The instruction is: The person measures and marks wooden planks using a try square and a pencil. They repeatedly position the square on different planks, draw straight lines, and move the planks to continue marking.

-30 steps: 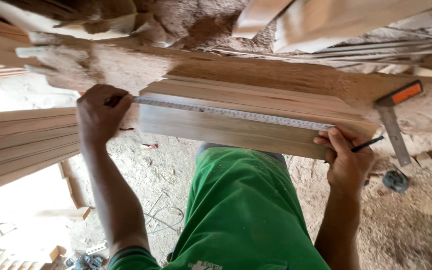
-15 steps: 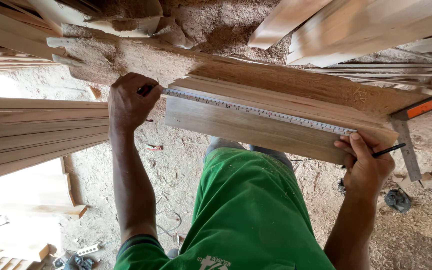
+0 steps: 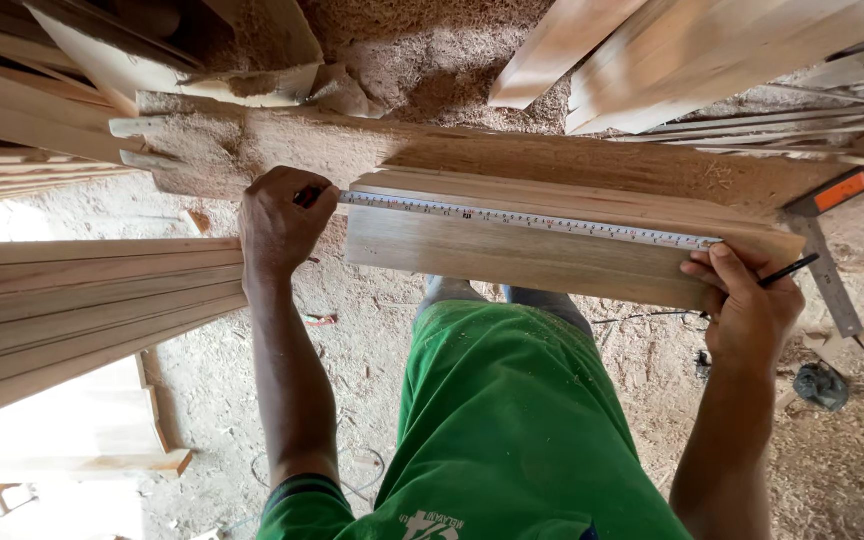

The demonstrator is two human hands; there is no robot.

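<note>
A woodworking shop. Sawdust covers the floor. Stacked planks fill the frame's left, with a try square at right.

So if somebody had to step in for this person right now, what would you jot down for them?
Left hand: gripping the case end of the tape measure at the left end of the wooden board.
Right hand: pinning the tape near the board's right end, a dark pencil between its fingers.
Things: the tape lies stretched along the board's top face; a square with an orange handle lies just right of it.
Done: tape laid along the board.
Left: no pencil mark is visible on the board yet.
</note>
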